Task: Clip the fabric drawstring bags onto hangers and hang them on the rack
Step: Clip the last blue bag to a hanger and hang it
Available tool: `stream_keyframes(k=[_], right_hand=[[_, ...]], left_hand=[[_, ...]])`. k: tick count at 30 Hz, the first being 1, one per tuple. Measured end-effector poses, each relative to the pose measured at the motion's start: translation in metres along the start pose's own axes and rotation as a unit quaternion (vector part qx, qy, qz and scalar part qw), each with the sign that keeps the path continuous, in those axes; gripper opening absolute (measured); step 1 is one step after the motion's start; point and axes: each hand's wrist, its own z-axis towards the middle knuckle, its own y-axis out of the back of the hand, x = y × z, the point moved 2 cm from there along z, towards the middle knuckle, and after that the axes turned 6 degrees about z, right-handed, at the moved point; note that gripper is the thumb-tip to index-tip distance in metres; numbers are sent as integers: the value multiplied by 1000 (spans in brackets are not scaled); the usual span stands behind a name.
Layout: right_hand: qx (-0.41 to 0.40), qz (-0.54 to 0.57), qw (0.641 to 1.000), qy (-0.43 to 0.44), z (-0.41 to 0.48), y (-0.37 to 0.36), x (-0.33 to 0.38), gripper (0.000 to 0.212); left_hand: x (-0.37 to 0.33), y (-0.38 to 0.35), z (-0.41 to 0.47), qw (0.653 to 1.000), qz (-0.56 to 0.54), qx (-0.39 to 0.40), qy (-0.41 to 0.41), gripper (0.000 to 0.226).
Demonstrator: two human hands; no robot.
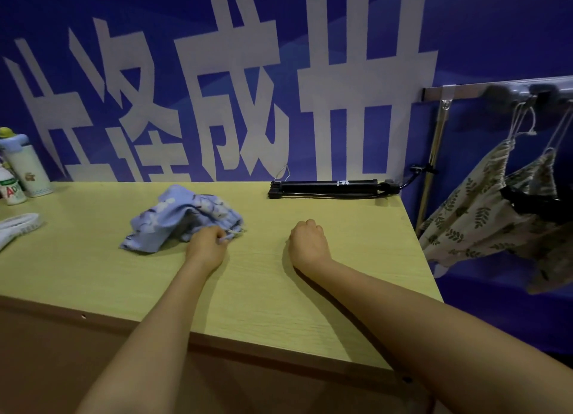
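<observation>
A crumpled blue floral drawstring bag (183, 220) lies on the yellow wooden table (266, 292). My left hand (208, 241) is at the bag's near right corner, fingers curled and pinching its white drawstring. My right hand (308, 240) rests on the bare table to the right, fingers curled under, holding nothing. A stack of black clip hangers (328, 188) lies at the table's back edge, with a wire hook sticking up at its left end. Two beige leaf-print bags (483, 215) hang by their cords from the metal rack (496, 88) at the right.
A white and blue bottle (26, 165) and a small drink bottle (11, 187) stand at the table's far left. A white ribbed object (17, 229) lies near them. A blue wall with large white characters stands right behind the table.
</observation>
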Motion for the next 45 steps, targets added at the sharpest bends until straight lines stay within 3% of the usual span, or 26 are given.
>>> stream_keyframes(k=[5, 9, 14, 22, 27, 31, 36, 39, 42, 45], right_hand=[[-46, 217, 972, -79, -4, 15, -10, 38], [-22, 283, 957, -63, -8, 26, -20, 41], [51, 162, 985, 23, -18, 28, -23, 22], [40, 84, 994, 60, -23, 30, -26, 25], [-16, -62, 997, 49, -29, 33, -33, 37], [6, 5, 1000, 21, -27, 37, -35, 30], [96, 124, 987, 23, -24, 56, -48, 27], [85, 99, 991, 42, -27, 56, -51, 26], [45, 65, 995, 55, -29, 49, -48, 18], [26, 15, 996, 81, -30, 48, -44, 19]], left_hand=[[-66, -20, -27, 999, -15, 44, -26, 32], [-109, -33, -44, 997, 4, 59, -52, 21], [-112, -38, -45, 996, -46, 69, -35, 21], [-110, -40, -52, 995, -85, 29, -42, 23], [-112, -38, -53, 995, -77, 13, -56, 17], [-113, -38, -56, 995, -89, 14, -50, 17], [-113, -34, -58, 992, -117, 6, -36, 27], [-114, -29, -61, 992, -118, -12, -44, 34], [-120, -25, -67, 992, -40, -86, -77, 25], [-128, -25, -71, 980, -35, -125, -149, 25]])
